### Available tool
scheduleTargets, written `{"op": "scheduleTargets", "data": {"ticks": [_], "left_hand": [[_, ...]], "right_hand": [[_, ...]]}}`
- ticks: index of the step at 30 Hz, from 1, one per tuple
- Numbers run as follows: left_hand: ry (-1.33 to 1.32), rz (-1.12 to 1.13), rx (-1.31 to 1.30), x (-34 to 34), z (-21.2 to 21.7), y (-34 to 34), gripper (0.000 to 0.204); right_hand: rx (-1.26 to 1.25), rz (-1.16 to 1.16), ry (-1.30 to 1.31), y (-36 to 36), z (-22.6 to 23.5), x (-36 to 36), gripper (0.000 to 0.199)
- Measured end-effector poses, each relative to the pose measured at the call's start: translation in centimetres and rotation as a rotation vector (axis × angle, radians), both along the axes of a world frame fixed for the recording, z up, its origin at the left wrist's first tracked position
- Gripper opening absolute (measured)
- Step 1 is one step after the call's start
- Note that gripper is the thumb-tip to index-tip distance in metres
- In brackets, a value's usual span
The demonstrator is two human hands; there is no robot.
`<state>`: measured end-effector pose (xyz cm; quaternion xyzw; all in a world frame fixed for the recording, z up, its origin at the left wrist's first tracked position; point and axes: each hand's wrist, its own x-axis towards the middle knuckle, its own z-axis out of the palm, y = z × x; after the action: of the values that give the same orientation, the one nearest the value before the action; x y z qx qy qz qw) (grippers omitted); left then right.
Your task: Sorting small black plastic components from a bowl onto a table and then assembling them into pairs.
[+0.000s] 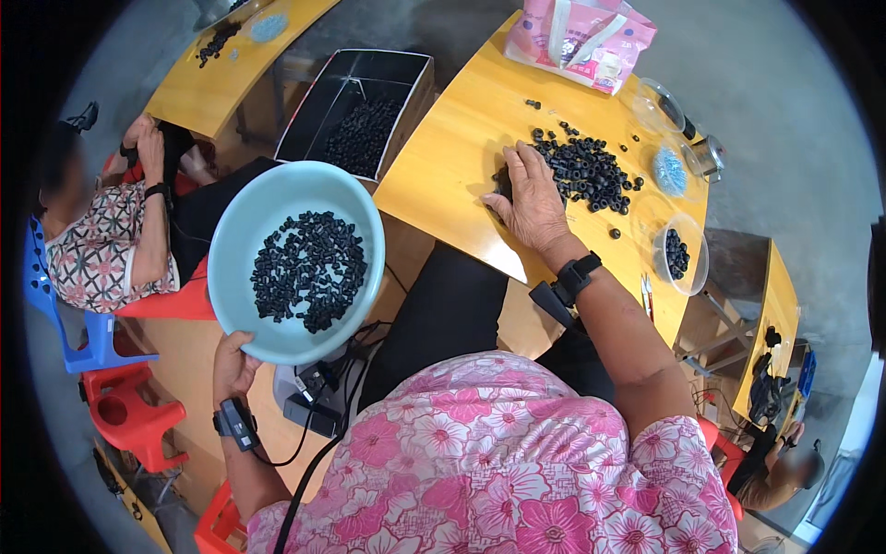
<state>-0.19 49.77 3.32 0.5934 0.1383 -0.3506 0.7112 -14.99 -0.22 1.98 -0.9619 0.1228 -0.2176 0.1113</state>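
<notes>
My left hand (237,367) grips the near rim of a light blue plastic basin (234,258), thumb over the edge. Many small black parts (309,268) lie spread over the basin's bottom. On the yellow table (443,175), my right hand (532,198) rests palm down with its fingers stretched out, at the left side of a heap of small black ring-like parts (595,171). Some of these parts show beside the fingers; what is under the palm is hidden.
An open box (420,97) of black parts stands left of the table. Clear bowls (706,263), light blue sticks (669,171), a metal container (709,157), a pen-like tool (647,294) and a pink bag (577,42) are on the table. Another person (115,245) sits at left.
</notes>
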Motion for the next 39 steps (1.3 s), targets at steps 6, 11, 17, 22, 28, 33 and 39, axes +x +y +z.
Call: {"op": "scheduleTargets", "data": {"ticks": [6, 11, 17, 22, 28, 33, 39], "left_hand": [[-0.003, -0.058, 0.018, 0.5, -1.8, 2.4, 0.054], [0.026, -0.164, 0.049, 0.5, -3.4, 3.7, 0.052], [0.035, -0.218, 0.201, -0.5, -4.1, -1.0, 0.048], [0.057, -0.253, 0.133, 0.6, -3.9, -2.3, 0.051], [0.061, -0.409, 0.121, 2.8, -5.1, -5.4, 0.049], [0.081, -0.401, 0.054, 3.9, -4.7, -7.7, 0.059], [0.011, -0.497, 0.028, 5.4, -3.9, -9.8, 0.056]], "right_hand": [[0.042, 0.006, 0.091, 0.4, -0.5, 0.6, 0.070], [0.039, 0.092, 0.035, 0.6, -0.6, 0.8, 0.073], [0.067, 0.195, 0.055, 0.7, 0.2, 0.8, 0.084], [0.043, 0.217, 0.099, 1.4, 0.7, 0.8, 0.084], [0.111, 0.191, 0.122, 3.0, 0.5, 1.5, 0.076], [0.135, 0.256, 0.096, 4.0, 0.5, 2.0, 0.066], [0.144, 0.296, 0.047, 4.5, 0.5, 2.4, 0.064]]}}
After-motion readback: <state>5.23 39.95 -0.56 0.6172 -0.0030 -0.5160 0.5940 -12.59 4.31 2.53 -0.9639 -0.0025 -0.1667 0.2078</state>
